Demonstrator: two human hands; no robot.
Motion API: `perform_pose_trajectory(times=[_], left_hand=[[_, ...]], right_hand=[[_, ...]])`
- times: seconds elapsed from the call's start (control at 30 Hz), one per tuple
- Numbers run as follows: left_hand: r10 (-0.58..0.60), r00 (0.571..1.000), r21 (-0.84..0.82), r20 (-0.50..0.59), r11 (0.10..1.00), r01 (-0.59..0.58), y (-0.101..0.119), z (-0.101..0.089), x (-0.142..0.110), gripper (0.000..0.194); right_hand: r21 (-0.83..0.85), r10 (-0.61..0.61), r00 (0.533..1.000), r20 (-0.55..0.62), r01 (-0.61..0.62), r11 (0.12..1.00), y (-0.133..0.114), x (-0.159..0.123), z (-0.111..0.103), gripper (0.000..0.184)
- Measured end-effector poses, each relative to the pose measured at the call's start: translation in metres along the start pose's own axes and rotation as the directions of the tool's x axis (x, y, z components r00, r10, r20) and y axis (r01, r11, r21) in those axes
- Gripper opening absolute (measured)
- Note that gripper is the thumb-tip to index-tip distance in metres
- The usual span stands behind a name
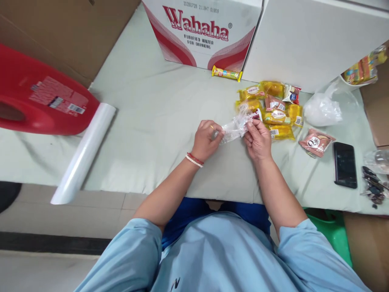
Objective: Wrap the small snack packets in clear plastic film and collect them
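Observation:
A clear plastic bag (232, 130) is stretched between my two hands above the table. My left hand (207, 138), with a ring and two bracelets, pinches one end of it. The other end is gripped by the fingers of my right hand (258, 140). Just beyond my right hand lies a cluster of yellow wrapped snacks (277, 117), with a brown packet (275, 103) and a small red-and-white packet (291, 94) among them. A dark-red label shows partly behind the bag; whether it belongs to the bag cannot be made out.
A Wahaha carton (200, 32) stands at the back, a yellow snack bar (226, 74) before it. Left are a red jug (45, 93) and a white roll (83, 154) overhanging the edge. Right are a pink-brown packet (316, 142), a phone (345, 165) and a knotted bag (323, 109).

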State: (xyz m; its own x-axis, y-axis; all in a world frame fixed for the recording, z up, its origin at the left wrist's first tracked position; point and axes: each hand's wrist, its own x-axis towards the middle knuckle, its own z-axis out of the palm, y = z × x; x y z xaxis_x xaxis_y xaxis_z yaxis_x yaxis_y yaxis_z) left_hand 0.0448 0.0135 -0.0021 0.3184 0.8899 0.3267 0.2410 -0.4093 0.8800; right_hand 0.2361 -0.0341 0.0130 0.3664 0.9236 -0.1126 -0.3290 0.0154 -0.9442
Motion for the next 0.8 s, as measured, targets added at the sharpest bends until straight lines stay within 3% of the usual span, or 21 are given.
perform_pose_trajectory(times=[0.17, 0.27, 0.33, 0.47, 0.6, 0.7, 0.8], left_hand=[[-0.240, 0.963, -0.189, -0.125, 0.958, 0.214, -0.004, -0.002, 0.000, 0.027], [-0.153, 0.974, -0.076, -0.167, 0.987, 0.142, 0.000, 0.001, -0.003, 0.024], [-0.099, 0.987, -0.033, -0.127, 0.995, 0.095, 0.004, 0.004, -0.005, 0.025], [-0.198, 0.976, -0.166, -0.088, 0.969, 0.182, 0.005, 0.003, -0.003, 0.031], [-0.367, 0.921, -0.468, -0.134, 0.842, 0.267, -0.002, -0.006, 0.007, 0.034], [-0.463, 0.886, -0.648, 0.017, 0.670, 0.362, -0.004, -0.014, 0.011, 0.032], [-0.486, 0.855, -0.709, 0.180, 0.538, 0.455, -0.001, -0.019, 0.012, 0.033]], right_hand=[[-0.028, -0.003, 0.999, 0.036, 0.004, 1.000, -0.002, -0.002, -0.001, 0.051], [-0.099, 0.008, 0.988, 0.152, 0.007, 0.995, 0.005, -0.009, 0.005, 0.059], [-0.167, 0.007, 0.976, 0.217, 0.030, 0.985, 0.013, -0.013, 0.011, 0.062], [-0.212, -0.029, 0.986, 0.163, 0.064, 0.975, 0.020, -0.014, 0.013, 0.044], [-0.020, -0.013, 0.999, 0.047, 0.014, 1.000, 0.009, -0.005, 0.002, 0.041], [0.084, 0.028, 0.999, 0.039, -0.031, 0.996, 0.000, 0.001, -0.006, 0.044], [0.095, 0.037, 0.998, 0.056, -0.042, 0.995, -0.003, 0.002, -0.008, 0.045]])
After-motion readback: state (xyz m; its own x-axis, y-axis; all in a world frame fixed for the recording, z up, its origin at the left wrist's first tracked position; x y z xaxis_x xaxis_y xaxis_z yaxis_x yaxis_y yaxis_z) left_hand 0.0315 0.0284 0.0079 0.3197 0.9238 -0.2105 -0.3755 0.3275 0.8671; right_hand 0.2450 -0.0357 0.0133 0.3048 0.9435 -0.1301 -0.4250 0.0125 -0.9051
